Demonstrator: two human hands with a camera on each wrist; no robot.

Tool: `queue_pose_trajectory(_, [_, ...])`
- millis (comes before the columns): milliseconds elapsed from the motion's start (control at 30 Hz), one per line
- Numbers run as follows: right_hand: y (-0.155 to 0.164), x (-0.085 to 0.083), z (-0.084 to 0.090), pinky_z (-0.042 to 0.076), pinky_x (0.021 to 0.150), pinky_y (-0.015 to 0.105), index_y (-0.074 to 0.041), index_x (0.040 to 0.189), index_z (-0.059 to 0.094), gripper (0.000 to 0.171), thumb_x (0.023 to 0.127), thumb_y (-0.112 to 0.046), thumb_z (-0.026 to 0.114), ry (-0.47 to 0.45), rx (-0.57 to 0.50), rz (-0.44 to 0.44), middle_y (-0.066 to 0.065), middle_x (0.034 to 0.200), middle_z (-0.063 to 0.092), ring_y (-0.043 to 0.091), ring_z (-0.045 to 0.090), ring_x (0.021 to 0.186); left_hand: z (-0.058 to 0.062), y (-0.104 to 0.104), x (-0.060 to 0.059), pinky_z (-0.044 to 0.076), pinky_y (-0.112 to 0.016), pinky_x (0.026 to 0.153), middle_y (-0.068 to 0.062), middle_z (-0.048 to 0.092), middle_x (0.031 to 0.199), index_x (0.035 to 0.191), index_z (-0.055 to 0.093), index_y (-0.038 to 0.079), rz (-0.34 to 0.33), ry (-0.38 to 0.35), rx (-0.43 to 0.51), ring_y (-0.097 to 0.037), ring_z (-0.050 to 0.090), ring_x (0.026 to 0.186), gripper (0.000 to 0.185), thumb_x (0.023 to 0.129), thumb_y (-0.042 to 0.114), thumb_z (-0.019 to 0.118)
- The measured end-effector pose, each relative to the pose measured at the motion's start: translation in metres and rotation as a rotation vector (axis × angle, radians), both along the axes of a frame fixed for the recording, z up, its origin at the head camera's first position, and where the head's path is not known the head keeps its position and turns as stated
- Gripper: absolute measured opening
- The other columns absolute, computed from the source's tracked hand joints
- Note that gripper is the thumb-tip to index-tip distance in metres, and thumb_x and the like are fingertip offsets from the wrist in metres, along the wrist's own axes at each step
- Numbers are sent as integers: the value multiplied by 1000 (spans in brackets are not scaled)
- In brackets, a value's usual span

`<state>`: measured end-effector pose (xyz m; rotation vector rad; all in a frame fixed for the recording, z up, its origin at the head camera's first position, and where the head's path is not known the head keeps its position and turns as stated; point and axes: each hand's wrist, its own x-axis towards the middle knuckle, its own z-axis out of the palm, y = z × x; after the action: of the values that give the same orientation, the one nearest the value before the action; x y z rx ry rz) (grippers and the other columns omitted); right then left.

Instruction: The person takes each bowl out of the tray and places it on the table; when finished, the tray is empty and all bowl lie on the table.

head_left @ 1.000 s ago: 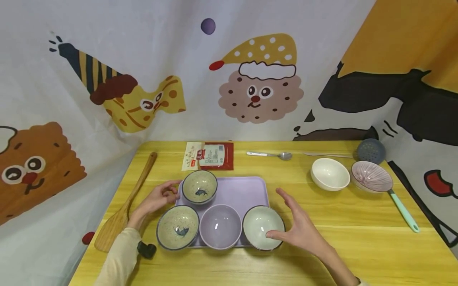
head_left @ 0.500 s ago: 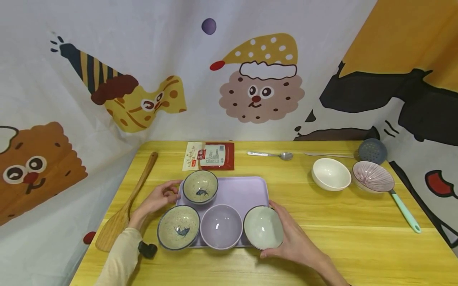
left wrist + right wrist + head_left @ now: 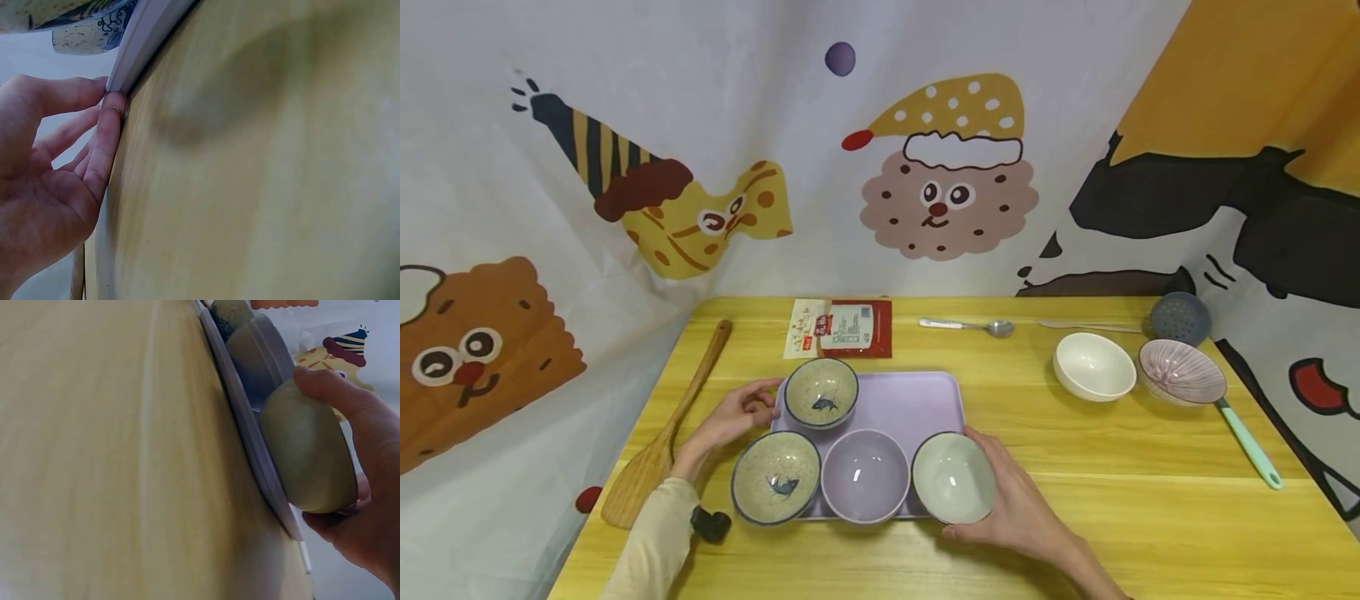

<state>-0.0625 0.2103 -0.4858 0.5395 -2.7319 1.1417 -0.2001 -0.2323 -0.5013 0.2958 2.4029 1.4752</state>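
— Since a second ago, the right hand has closed in from hovering and is now cupping the pale green bowl, thumb and fingers curling round its wall. What is the head view showing?

— That bowl is sitting at the near right corner of the lilac tray, touching the lilac bowl. The left hand is resting at the tray's left edge, beside the far fish bowl.

— And the left wrist view?

— Its fingers are lying straight, pressing the tray's rim, gripping nothing.

— The right wrist view?

— Here the right hand is wrapping the green bowl, which is overhanging the tray's edge.

— Any risk?

— I judge the bowl could tip off that edge, or knock its lilac neighbour, if the grip is slipping on glaze.
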Motion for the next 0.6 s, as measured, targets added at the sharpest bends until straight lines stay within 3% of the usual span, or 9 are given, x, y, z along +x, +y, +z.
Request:
queue_pose_trajectory(367, [12,-1,3,57,90,45,-11,152,41,123,50,-43,102,53,-94,-100,3,139,57,23,60,117,-1,0,1,51,-22,66,-23,59,107,148,49,2,-7,2,5,-10,55,73,60,90,1,67])
queue_pose_trajectory(600, [30,-1,13,55,89,32,-14,154,40,125,48,-33,103,70,-110,-192,8,140,57,24,60,115,0,0,1,52,-22,66,-23,58,107,148,48,2,-11,0,18,-10,56,74,59,92,2,66])
